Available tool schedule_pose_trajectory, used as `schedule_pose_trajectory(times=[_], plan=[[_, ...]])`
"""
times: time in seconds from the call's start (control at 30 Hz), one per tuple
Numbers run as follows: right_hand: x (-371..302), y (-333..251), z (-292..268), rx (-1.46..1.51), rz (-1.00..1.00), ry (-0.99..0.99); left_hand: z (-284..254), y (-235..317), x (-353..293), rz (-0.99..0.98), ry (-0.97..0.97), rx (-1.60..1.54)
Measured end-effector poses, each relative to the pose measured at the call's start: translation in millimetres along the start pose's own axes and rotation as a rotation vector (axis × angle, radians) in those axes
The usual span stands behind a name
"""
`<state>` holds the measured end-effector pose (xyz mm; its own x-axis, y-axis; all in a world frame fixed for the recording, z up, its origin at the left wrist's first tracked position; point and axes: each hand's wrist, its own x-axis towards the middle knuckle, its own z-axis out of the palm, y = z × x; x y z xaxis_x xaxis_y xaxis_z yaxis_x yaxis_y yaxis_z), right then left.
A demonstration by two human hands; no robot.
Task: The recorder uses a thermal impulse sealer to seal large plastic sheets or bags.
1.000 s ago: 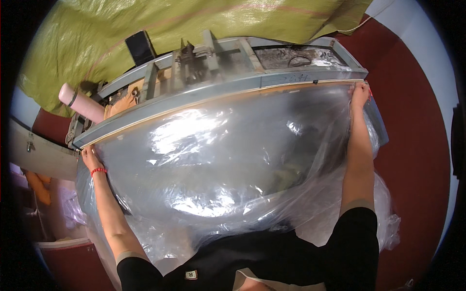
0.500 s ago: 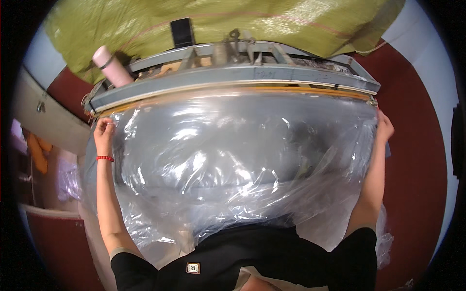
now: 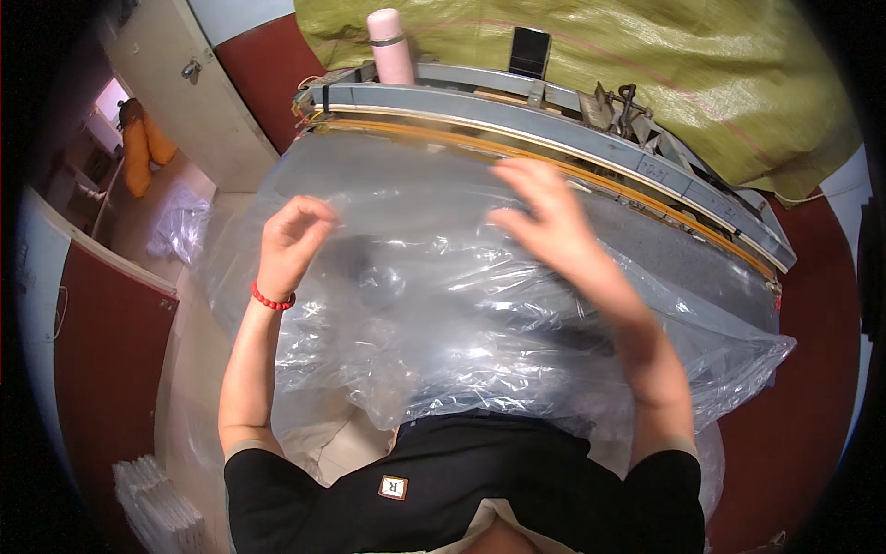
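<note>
A wide sheet of clear plastic film lies crumpled in front of me, over a grey surface. My left hand, with a red bead bracelet at its wrist, is closed in a pinch at the left part of the film. A bit of film seems to be between its fingertips. My right hand is above the film, right of the middle, its thumb and fingers spread and blurred by motion. It appears to hold nothing.
Beyond the film runs a grey metal frame with an orange strip. Behind it are a pink flask, a dark phone and a metal clamp. A stack of clear bags sits lower left.
Both hands have left the film's far corners and come inward. The right hand has let go and opened. The film's far edge has slackened toward me on the right, and the view has turned left.
</note>
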<state>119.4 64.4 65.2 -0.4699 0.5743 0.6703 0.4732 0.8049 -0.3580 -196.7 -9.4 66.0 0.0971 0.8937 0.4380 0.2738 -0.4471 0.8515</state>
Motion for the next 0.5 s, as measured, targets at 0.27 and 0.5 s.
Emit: schedule_pose_trajectory(times=[0.27, 0.5], plan=[[-24, 55, 27, 0.545, 0.427, -0.197, -36, -26, -52, -0.54, -0.541, 0.236], [-226, 153, -208, -0.215, 1.014, 0.244, -28, -120, -127, -0.571, -0.949, 0.405]])
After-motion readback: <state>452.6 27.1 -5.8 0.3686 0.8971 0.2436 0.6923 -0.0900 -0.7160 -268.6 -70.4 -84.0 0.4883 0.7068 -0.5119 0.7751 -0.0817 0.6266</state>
